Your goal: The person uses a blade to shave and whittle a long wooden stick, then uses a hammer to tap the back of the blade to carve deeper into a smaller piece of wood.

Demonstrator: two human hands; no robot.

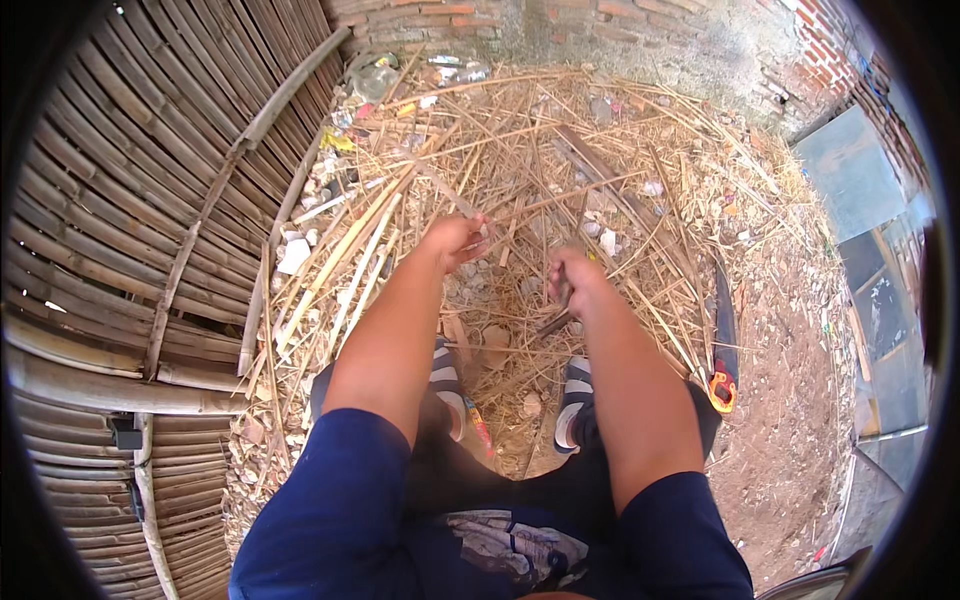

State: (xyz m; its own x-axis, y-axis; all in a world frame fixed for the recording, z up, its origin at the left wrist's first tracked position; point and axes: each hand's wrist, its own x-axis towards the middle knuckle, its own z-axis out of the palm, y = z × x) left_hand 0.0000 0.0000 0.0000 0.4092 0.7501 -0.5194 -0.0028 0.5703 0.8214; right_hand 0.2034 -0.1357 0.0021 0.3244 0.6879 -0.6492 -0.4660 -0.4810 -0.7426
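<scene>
My left hand (460, 242) is closed on a thin bamboo strip (445, 188), which runs up and to the left from the fingers over the scattered pieces. To its right, my right hand (574, 276) makes a fist around a tool with a dark brown handle (556, 323). The handle end sticks out below the fist; the tool's upper part is blurred, so its kind is unclear. Both hands are in front of my feet, apart from each other, above ground strewn with bamboo splinters (520, 180).
A handsaw (723, 350) with a red and yellow grip lies right of my right forearm. Longer bamboo strips (345, 250) lie at left beside a bamboo slat wall (170, 190). Dark planks (640, 215), a brick wall (560, 35) and grey sheets (860, 175) stand or lie around.
</scene>
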